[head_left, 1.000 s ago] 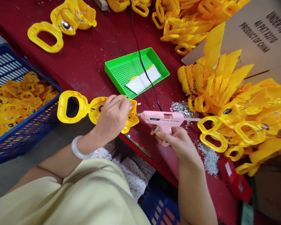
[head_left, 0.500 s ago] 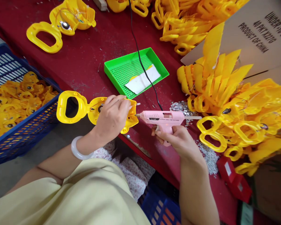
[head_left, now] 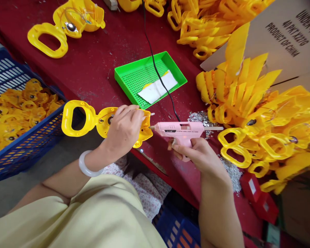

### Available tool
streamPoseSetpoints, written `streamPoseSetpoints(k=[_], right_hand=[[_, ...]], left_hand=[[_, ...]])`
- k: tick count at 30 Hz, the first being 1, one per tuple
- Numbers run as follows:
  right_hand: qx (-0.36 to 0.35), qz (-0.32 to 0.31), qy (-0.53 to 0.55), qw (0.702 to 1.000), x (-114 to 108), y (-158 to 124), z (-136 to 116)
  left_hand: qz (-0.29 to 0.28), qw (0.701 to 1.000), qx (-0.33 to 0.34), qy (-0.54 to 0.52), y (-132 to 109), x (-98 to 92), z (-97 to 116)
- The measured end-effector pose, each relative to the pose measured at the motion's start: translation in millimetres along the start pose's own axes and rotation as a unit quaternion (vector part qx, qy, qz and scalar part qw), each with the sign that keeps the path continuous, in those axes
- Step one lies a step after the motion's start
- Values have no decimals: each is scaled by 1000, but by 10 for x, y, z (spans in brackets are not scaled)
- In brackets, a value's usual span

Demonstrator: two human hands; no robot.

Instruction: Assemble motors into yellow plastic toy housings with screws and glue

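My left hand [head_left: 124,129] is closed over a yellow plastic shell [head_left: 79,119] with a loop handle, holding it at the near edge of the red table [head_left: 98,65]. My right hand [head_left: 196,153] grips a pink glue gun [head_left: 181,131]. Its nozzle points left and touches the right rim of the shell. A black cord [head_left: 155,62] runs from the gun across the table. The shell's inside is partly hidden under my fingers.
A green perforated tray [head_left: 134,77] with a white pad lies behind the gun. Yellow shells are heaped at the right [head_left: 263,113]; one lies far left [head_left: 64,26]. A blue crate [head_left: 18,110] of yellow parts stands left. Small metal screws [head_left: 229,172] lie scattered; a cardboard box [head_left: 284,38] sits at top right.
Nearly nothing has changed; both hands keep the shell and glue gun in place, with only a slight shift of the view.
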State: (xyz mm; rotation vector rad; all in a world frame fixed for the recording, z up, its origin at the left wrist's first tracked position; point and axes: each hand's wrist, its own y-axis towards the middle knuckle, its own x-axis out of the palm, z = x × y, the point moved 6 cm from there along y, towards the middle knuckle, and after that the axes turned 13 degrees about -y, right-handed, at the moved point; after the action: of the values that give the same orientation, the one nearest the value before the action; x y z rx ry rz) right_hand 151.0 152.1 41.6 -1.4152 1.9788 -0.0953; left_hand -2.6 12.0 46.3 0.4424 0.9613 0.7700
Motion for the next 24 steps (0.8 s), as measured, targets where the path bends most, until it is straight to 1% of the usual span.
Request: streamPoseSetpoints(k=[3, 4, 7, 8, 9, 10, 13, 16, 19, 21, 24], right_hand=[[-8, -4, 10, 1000, -3, -5, -4], [-9, -14, 13, 1000, 5, -15, 10], [-12, -86, 42, 995, 81, -83, 96], [-14, -104, 63, 992, 104, -111, 128], [-17, -107, 88, 990, 111, -131, 155], [-20, -91, 114, 989, 98, -140, 176], [-27, 9, 179, 983, 8, -81, 192], [-23, 93, 215, 972, -57, 118, 149], [-15, 143, 219, 965, -79, 431, 89], [-19, 168, 214, 962, -86, 652, 50], [-43, 184, 196, 962, -85, 909, 1]], left_hand=[[0, 1000, -4, -4, -3, 4, -7], [1, 1000, -4, -6, -3, 7, -10], [8, 1000, -2, -3, 0, 12, -15], [11, 1000, -1, 0, 1, 13, -14], [13, 1000, 1, 2, 2, 13, -12], [14, 1000, 1, 3, 3, 15, -11], [13, 1000, 1, -4, 2, 12, -11], [10, 1000, -5, -14, -2, 4, -19], [7, 1000, -3, -28, -14, -4, 2], [5, 999, 6, -46, -31, -2, 55], [-6, 995, 18, -95, -73, 21, 173]])
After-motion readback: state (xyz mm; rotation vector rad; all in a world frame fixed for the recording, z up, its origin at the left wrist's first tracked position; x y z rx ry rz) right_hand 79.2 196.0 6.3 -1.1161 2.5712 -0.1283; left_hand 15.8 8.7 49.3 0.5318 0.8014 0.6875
